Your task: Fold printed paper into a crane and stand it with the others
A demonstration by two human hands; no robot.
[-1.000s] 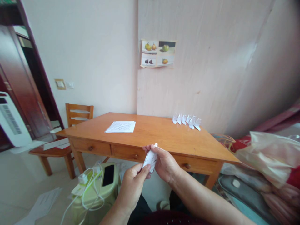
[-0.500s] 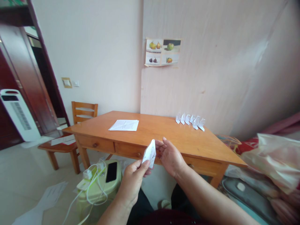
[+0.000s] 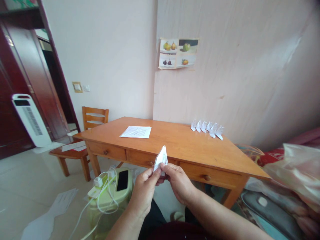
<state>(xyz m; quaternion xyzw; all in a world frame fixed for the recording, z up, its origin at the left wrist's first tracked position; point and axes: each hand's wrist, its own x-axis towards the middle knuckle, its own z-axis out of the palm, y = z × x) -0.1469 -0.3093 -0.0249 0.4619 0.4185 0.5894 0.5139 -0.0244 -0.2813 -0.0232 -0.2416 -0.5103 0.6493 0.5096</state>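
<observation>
A small piece of folded white paper (image 3: 161, 156) with print on it is held upright in front of the table's near edge. My left hand (image 3: 146, 186) is closed on its lower left part, thumb at the front. My right hand (image 3: 181, 183) pinches its lower right part, the thumb pressed on the printed face; the other fingers are partly hidden behind. On the table (image 3: 175, 133), several folded white paper pieces (image 3: 203, 126) stand in a group at the back right. A stack of printed sheets (image 3: 136, 132) lies at the back left.
A wooden chair (image 3: 96, 115) with papers on its seat stands left of the table. Below, a green container (image 3: 107, 200) carries a phone (image 3: 123, 180) and white cables (image 3: 110, 200). Sheets (image 3: 47, 216) lie on the floor. Plastic bags (image 3: 295, 170) are piled at right.
My right hand has moved in from open beside the paper and now grips its lower right part. The left hand keeps its hold. The view has shifted slightly left.
</observation>
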